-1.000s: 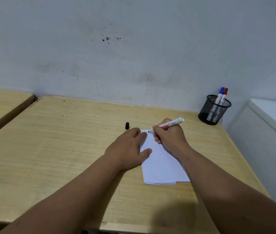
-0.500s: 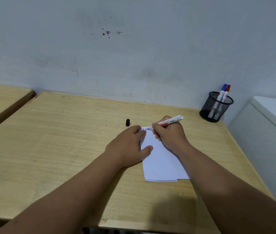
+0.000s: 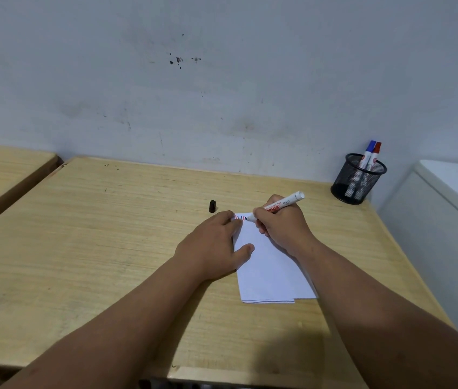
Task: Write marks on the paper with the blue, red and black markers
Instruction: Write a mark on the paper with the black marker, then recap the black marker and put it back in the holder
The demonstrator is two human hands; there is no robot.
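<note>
A folded white paper point(image 3: 270, 270) lies on the wooden desk point(image 3: 110, 234). My left hand point(image 3: 213, 245) rests flat on its left edge, fingers spread. My right hand point(image 3: 281, 226) grips a white-barrelled black marker point(image 3: 281, 204), its tip touching the paper's top left corner beside small blue and red marks point(image 3: 239, 218). The marker's black cap point(image 3: 212, 206) stands on the desk just beyond my left hand. A blue marker point(image 3: 368, 151) and a red marker point(image 3: 375, 153) stand in the black mesh cup point(image 3: 358, 179) at the desk's far right corner.
A grey wall runs behind the desk. A second wooden desk point(image 3: 0, 175) sits to the left across a gap. A white cabinet point(image 3: 452, 203) stands against the desk's right side.
The view has shifted slightly. My right hand has kept the marker tip at the paper's top corner, nudging it a little rightward. My left hand has stayed on the paper.
</note>
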